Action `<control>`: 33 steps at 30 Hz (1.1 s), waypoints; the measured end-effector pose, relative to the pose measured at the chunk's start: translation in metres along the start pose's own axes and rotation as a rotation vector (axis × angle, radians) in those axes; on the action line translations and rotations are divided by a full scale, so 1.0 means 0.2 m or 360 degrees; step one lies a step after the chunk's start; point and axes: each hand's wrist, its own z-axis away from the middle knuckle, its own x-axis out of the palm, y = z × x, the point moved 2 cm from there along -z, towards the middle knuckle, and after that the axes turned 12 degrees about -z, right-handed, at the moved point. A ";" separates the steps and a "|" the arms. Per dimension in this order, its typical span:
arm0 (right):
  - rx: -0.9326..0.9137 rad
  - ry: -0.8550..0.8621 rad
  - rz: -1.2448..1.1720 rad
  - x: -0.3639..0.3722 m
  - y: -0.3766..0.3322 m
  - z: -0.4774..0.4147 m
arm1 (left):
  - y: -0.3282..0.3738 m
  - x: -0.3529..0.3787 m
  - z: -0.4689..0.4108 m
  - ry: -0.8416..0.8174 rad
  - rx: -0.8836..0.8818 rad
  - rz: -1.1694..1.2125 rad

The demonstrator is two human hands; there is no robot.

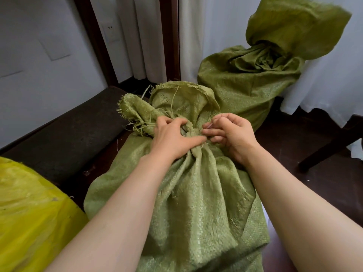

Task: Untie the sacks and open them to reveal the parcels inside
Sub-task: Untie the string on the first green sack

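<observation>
A green woven sack (196,203) stands in front of me, its neck tied in a knot (191,131) with frayed flaps fanning out above. My left hand (170,138) grips the knot from the left, fingers curled over it. My right hand (229,134) pinches the knot's right side with curled fingers. The sack's contents are hidden. A second green sack (249,83) stands behind on the right, its neck also gathered shut, its top flaring up.
A yellow sack (29,213) lies at the lower left. A dark low bench (68,138) runs along the left wall. White curtains (324,91) hang behind, and a dark wooden furniture leg (330,146) crosses the floor at right.
</observation>
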 end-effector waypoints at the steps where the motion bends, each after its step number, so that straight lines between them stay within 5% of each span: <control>1: -0.0071 0.0042 -0.0023 0.01 -0.02 -0.01 | 0.01 0.01 0.00 -0.0010 0.0002 -0.0053; 6: -0.0413 0.0439 -0.0436 -0.07 -0.17 -0.04 | 0.00 0.03 0.03 -0.0077 -0.0006 -0.0204; 12: -0.0442 0.0510 -0.0913 -0.08 -0.30 -0.02 | 0.14 0.02 0.04 -0.0227 0.0069 -0.0504; 20: -0.0420 0.0247 -0.0706 0.12 -0.57 -0.07 | 0.60 -0.46 -0.11 0.0289 0.0262 -0.0809; 33: -0.0943 -0.0037 -0.0326 0.95 -1.39 -0.26 | 0.99 -1.55 -0.49 0.1049 0.0251 -0.1019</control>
